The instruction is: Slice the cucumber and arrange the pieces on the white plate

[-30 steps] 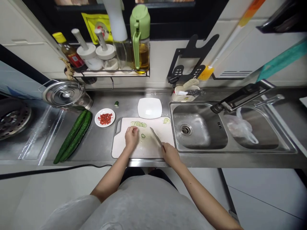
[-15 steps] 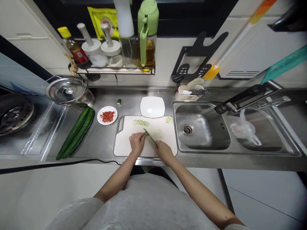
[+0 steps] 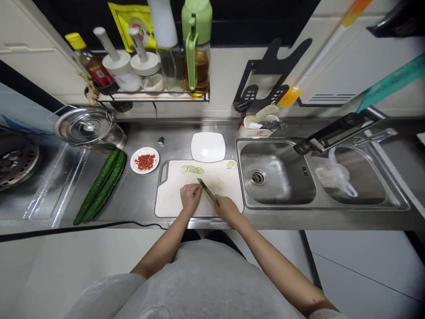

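My right hand (image 3: 227, 209) is closed round the handle of a kitchen knife (image 3: 208, 190), whose blade points up and left over the white cutting board (image 3: 172, 195). Beside the blade tip, the fingers of my left hand (image 3: 190, 197) are pinched together on a small end of cucumber, mostly hidden by fingers and blade. Thin cucumber slices (image 3: 192, 169) lie in an overlapping row near the board's far edge. A few more pale slices (image 3: 231, 165) sit at its far right corner.
Two whole cucumbers (image 3: 101, 186) and a plate of chopped red pepper (image 3: 145, 162) lie left of the board. Behind it are a white dish (image 3: 208, 147) and a cucumber stub (image 3: 161, 140). A double sink (image 3: 279, 177) is at right; a lidded steel pot (image 3: 89, 128) stands at left.
The knife blade has turned so its flat side shows more clearly by my left fingertips. Less green shows at the pinch. The whole view has shifted slightly.
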`<state>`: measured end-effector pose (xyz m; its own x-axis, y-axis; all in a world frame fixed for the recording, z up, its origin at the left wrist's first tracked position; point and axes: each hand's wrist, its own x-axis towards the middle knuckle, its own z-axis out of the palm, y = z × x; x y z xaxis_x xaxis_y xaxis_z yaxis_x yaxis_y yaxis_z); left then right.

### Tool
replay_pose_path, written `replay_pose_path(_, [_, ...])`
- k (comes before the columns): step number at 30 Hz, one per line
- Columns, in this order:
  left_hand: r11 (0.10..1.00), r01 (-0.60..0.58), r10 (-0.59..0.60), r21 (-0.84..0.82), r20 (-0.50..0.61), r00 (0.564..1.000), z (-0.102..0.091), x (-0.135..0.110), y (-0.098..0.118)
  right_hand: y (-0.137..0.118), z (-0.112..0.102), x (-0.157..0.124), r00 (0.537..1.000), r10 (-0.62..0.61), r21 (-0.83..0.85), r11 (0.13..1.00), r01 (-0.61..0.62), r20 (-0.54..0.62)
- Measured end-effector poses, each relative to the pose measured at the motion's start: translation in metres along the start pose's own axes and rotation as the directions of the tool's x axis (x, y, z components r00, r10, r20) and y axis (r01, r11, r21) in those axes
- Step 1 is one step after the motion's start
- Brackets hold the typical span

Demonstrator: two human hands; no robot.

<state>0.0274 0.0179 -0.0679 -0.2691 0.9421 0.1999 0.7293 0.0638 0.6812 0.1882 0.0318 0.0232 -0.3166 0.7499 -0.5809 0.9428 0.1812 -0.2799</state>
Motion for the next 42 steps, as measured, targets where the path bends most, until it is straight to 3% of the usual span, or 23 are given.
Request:
replay_pose_path(8, [0.999,-0.024,0.025,0.032,-0.030,0.999,0.003,0.000,-0.002,-0.007,-0.010,-0.010,0.999,0.009,0.003,1.000,-0.009,-0.053])
replay_pose_path(21, [0.996,-0.053,0.054,0.070,-0.024,0.998,0.002,0.000,-0.001,-0.013,-0.005,-0.008,1.000,0.007,-0.012,1.000,-0.007,-0.001])
replay_pose_path(42, [0.998,-0.053,0.054,0.020,-0.020,0.998,0.004,-0.001,-0.005,-0.023,-0.020,-0.023,0.996,0.028,-0.054,0.998,-0.024,0.089])
